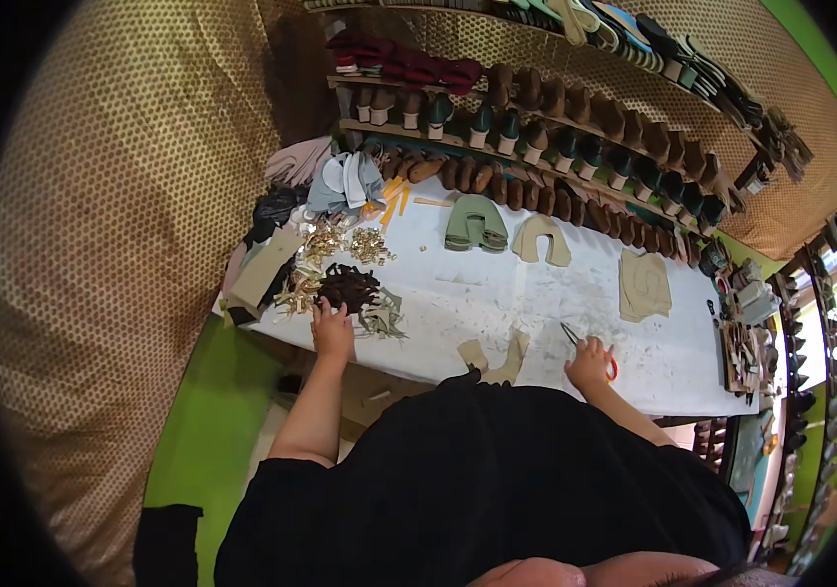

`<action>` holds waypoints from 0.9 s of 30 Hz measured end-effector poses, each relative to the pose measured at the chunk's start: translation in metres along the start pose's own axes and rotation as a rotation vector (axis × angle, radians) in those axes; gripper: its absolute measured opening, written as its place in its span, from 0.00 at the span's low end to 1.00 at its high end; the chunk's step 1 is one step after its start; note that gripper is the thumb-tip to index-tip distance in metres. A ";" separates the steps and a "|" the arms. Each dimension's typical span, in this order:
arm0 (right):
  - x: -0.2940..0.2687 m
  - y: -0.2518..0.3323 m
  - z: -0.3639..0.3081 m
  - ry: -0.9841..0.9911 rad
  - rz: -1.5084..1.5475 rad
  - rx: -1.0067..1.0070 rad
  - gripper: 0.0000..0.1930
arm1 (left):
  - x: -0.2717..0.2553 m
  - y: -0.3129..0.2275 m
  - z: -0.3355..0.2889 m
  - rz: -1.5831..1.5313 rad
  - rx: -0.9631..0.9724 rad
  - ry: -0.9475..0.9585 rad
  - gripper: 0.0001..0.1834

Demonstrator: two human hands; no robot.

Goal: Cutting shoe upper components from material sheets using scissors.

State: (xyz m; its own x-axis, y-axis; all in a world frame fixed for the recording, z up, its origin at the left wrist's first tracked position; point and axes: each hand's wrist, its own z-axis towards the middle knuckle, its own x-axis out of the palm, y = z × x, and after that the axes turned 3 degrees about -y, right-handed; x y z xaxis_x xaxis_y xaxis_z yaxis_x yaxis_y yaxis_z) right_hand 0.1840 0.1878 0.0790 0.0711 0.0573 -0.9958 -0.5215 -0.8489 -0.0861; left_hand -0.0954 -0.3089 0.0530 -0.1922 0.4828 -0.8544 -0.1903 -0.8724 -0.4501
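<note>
My left hand (pixel 333 333) reaches to the left side of the white-covered table (pixel 457 303), fingers apart at the near edge of a pile of dark brown strips (pixel 348 288). Whether the fingertips touch the strips is hard to make out. Thin grey-green strips (pixel 385 315) lie just right of that pile. Over on the right, my right hand (pixel 588 366) is closed around scissors (pixel 569 334); their blades point away to the far left and a red handle loop shows beside the fingers. Between the hands, a beige curved cut piece (pixel 504 364) lies at the near edge, partly hidden by my body.
Gold-coloured buckles (pixel 369 247) are heaped behind the brown strips. Green curved pieces (pixel 477 223), a beige arch-shaped piece (pixel 542 241) and beige sheets (pixel 644 286) lie farther back. Shelves of shoes and shoe lasts (pixel 575 157) line the back. A patterned curtain (pixel 125 196) hangs at left.
</note>
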 end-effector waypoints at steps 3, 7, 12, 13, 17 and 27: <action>-0.003 0.014 -0.008 0.128 -0.140 -0.147 0.38 | -0.008 -0.041 -0.008 0.082 -0.003 0.058 0.25; -0.015 0.027 -0.019 0.292 -0.161 -0.242 0.46 | 0.003 -0.068 -0.026 0.019 0.209 0.120 0.24; -0.029 0.031 -0.002 0.428 -0.298 -0.320 0.49 | 0.040 -0.145 -0.032 -0.120 0.548 0.338 0.17; -0.024 0.034 0.002 0.441 -0.344 -0.320 0.53 | 0.048 -0.161 -0.033 -0.111 0.582 0.376 0.16; -0.026 0.047 0.003 0.466 -0.495 -0.340 0.61 | 0.085 -0.200 -0.038 -0.120 0.641 0.413 0.09; -0.016 0.041 -0.005 0.481 -0.324 -0.237 0.60 | 0.123 -0.226 -0.049 -0.077 0.665 0.355 0.07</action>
State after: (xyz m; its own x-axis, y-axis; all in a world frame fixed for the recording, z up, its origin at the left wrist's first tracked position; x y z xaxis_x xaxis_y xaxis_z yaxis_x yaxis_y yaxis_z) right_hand 0.1660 0.1497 0.0920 0.5974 0.1352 -0.7904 -0.2102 -0.9248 -0.3171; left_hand -0.0285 -0.0559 0.0372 0.1451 0.3893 -0.9096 -0.7526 -0.5535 -0.3569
